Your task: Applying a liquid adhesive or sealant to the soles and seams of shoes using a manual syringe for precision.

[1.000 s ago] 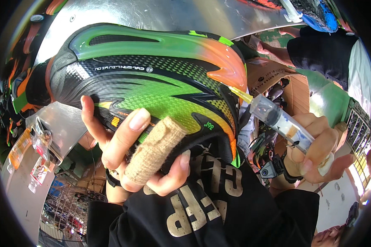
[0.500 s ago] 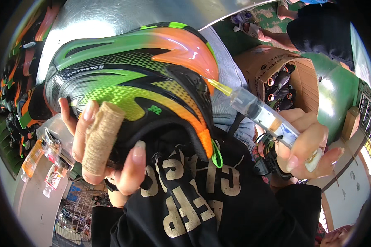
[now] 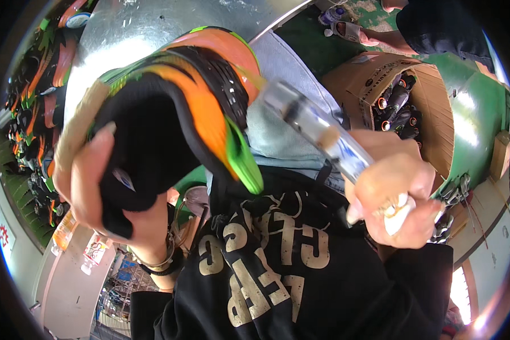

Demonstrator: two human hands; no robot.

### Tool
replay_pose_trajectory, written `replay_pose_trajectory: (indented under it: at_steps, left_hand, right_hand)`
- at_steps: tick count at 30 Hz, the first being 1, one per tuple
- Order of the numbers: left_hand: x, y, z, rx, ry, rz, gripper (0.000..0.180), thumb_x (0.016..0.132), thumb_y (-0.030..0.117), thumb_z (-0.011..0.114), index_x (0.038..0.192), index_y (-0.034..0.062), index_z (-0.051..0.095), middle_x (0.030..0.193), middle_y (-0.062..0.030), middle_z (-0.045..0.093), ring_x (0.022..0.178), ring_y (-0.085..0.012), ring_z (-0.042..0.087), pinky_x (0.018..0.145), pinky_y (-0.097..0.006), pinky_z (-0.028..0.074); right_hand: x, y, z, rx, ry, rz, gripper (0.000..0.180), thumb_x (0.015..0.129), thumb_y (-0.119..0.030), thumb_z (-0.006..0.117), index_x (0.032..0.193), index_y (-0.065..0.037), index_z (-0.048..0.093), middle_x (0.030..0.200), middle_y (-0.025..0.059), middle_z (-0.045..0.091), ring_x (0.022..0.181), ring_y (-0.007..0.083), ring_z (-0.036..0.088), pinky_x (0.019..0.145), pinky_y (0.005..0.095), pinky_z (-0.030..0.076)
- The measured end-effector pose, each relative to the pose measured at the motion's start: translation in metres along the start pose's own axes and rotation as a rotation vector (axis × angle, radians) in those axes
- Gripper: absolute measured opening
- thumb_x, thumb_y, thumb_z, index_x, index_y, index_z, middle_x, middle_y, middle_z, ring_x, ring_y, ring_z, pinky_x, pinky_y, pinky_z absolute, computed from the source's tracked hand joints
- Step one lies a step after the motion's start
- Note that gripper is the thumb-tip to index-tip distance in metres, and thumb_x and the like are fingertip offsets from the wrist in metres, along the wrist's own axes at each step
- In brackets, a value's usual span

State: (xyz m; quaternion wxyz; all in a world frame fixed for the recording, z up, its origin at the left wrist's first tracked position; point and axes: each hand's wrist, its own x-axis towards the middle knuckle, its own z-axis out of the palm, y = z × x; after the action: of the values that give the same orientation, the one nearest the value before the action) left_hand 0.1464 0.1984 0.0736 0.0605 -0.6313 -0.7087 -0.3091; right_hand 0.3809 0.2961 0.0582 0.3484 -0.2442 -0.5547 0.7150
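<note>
My left hand is closed on a black, orange and green sneaker, its opening turned toward me and a green pull loop at the heel. Along that hand's fingers lies a rough tan cylinder; I cannot tell whether it is held or wrapped around a finger. My right hand grips a clear syringe with a pale plunger end at the palm. Its yellow tip is at the shoe's edge, by the orange sole; blur hides whether they touch.
A metal tabletop spans the back. Similar shoes are stacked at the left. On the right, an open cardboard box with black items stands on the green floor, near another person's leg. Light denim lies beneath the syringe.
The sneaker has turned and moved left, its opening now facing me more. The syringe has moved left with its tip following the shoe. The right fist has closed tighter around the syringe.
</note>
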Motion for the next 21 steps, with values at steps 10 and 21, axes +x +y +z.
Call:
replay_pose_trajectory:
  at_steps: [10,21]
  left_hand:
    - [0.033,0.015,0.001,-0.102,-0.177,-0.299,0.08,0.056,0.001,0.088,0.125,0.0023,0.046,0.117,-0.0084,0.053,0.108,-0.0178,0.052,0.095,-0.033,0.045]
    - [0.049,0.035,0.003,0.059,-0.215,-0.377,0.072,0.057,0.003,0.088,0.119,0.0056,0.051,0.107,-0.0068,0.057,0.095,-0.0158,0.056,0.083,-0.027,0.047]
  right_hand:
    - [0.023,-0.008,0.005,-0.184,0.004,0.178,0.079,0.092,-0.068,0.017,0.063,-0.005,0.054,0.054,0.0077,0.053,0.05,0.0211,0.05,0.045,0.0316,0.037]
    - [0.014,0.003,0.004,-0.104,0.038,0.162,0.075,0.092,-0.066,0.024,0.063,-0.004,0.054,0.054,0.007,0.054,0.049,0.0198,0.049,0.043,0.0292,0.034]
